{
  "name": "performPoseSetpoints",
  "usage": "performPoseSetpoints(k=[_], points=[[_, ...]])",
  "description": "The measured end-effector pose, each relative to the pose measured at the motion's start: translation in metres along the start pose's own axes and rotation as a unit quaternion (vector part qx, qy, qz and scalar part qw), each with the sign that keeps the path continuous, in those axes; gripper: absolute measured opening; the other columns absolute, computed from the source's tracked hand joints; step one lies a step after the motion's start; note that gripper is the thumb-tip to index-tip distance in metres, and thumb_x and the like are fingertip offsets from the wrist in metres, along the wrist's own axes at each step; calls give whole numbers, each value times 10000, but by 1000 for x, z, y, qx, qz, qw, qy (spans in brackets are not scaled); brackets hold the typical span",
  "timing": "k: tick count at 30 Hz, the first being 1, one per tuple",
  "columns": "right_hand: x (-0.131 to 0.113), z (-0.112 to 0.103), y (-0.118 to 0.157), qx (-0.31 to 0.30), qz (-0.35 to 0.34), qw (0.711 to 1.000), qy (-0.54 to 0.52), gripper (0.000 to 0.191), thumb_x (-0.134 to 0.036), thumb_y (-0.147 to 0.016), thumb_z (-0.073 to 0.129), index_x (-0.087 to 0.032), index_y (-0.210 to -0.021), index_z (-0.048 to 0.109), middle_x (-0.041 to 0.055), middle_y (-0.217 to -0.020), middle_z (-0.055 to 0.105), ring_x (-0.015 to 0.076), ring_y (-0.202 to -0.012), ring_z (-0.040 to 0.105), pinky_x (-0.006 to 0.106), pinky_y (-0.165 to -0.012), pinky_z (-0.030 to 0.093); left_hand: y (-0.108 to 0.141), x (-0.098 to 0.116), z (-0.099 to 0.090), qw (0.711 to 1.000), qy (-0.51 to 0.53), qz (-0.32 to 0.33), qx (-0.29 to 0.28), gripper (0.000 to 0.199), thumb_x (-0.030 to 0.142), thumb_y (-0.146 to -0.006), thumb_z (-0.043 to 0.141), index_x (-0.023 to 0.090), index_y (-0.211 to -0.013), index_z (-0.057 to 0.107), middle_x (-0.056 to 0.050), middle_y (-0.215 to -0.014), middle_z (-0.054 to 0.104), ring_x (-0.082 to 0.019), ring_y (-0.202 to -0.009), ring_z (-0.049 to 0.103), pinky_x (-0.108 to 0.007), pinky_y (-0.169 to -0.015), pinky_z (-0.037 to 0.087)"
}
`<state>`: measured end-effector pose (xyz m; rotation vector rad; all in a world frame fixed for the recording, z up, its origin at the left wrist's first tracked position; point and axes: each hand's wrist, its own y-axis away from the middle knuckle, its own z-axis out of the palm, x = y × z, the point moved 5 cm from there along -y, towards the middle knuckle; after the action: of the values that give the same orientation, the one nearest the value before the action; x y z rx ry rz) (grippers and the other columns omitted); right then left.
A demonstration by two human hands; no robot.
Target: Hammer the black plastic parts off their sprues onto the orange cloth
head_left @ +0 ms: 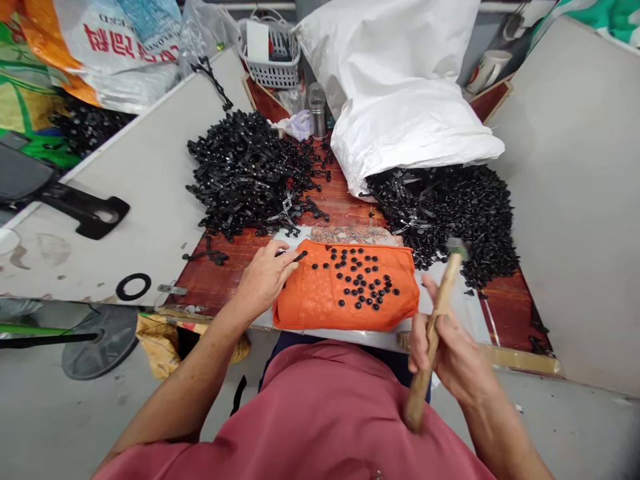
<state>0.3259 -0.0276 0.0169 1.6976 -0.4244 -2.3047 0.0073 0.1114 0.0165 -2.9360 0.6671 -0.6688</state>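
Note:
A folded orange cloth lies at the table's front edge, with several small round black pieces scattered on it. At the cloth's left edge, my left hand has its fingers closed on a slim black plastic part, most of which the fingers hide. My right hand grips a hammer by its wooden handle, to the right of the cloth. The hammer's head is raised and slightly blurred, in front of a heap of small black pieces.
A tangled pile of black plastic parts rises at the back left. More spill from a white sack at the back right. Pale panels flank the reddish table. A grey basket and a mug stand behind.

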Motion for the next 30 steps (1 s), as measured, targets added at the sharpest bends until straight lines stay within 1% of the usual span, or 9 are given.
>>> performPoseSetpoints(k=[3,5,7,9,12,14,16,23,30], points=[[6,11,6,-12,12,999,-38,604,-581,-950,576,-313,-1478,456,-65,-673,423,98,-412,345,232,-346,369,2,4,3,1000,15,3,-23,291,300,-1027,411,216,-1131,669,-87,-1071,634,-253,-1039,580,-395,-968,465],[-1,13,3,-7,-17,999,-27,531,-552,-945,610,-309,-1407,512,-51,-718,443,104,-465,391,219,-365,371,2,3,7,999,28,-27,-33,256,300,-1015,430,215,-1139,637,-84,-1078,642,-253,-1031,592,-371,-909,479],[-7,10,-3,-6,-41,999,28,516,-530,-965,600,-340,-1430,480,-44,-765,488,107,-494,419,221,-399,389,2,1,10,997,36,-62,-38,230,302,-1004,450,219,-1148,608,-79,-1102,642,-251,-1021,599,-358,-860,483],[-7,2,-9,8,-51,991,121,524,-512,-1002,551,-348,-1488,445,-43,-771,512,107,-499,410,225,-431,393,1,1,13,996,46,-60,-41,203,300,-1001,456,220,-1093,619,-72,-1091,629,-242,-1010,599,-352,-857,484],[5,-12,-16,41,-76,955,283,527,-477,-1022,518,-297,-1517,488,8,-860,624,149,-655,539,261,-595,488,0,1,19,998,56,-12,-32,209,291,-1001,464,215,-988,659,-69,-1081,606,-228,-1024,588,-349,-908,486],[14,-16,-18,44,-96,928,359,527,-466,-1027,500,-277,-1519,510,56,-1070,703,196,-839,624,321,-778,532,0,-1,25,998,49,6,-29,223,287,-1006,466,208,-984,673,-73,-1082,602,-228,-1029,580,-361,-941,483],[21,-16,-20,42,-101,911,398,540,-470,-1037,470,-271,-1537,498,75,-1256,701,227,-948,657,367,-885,529,0,-3,30,999,30,8,-30,240,292,-1015,458,201,-1003,679,-78,-1086,600,-231,-1029,573,-373,-951,483],[21,-4,-24,25,-119,893,434,548,-412,-1053,436,-275,-1583,436,62,-1542,559,256,-1270,629,342,-968,547,-3,-2,38,998,4,-14,-56,265,317,-1018,453,198,-964,683,-70,-1075,582,-227,-1021,567,-366,-925,496],[20,0,-26,22,-139,880,454,531,-381,-1052,437,-254,-1568,458,56,-1525,578,245,-1342,597,363,-1053,522,-4,0,42,994,-33,-48,-96,285,312,-1029,425,188,-950,670,-82,-1080,589,-241,-1042,583,-381,-920,501]])
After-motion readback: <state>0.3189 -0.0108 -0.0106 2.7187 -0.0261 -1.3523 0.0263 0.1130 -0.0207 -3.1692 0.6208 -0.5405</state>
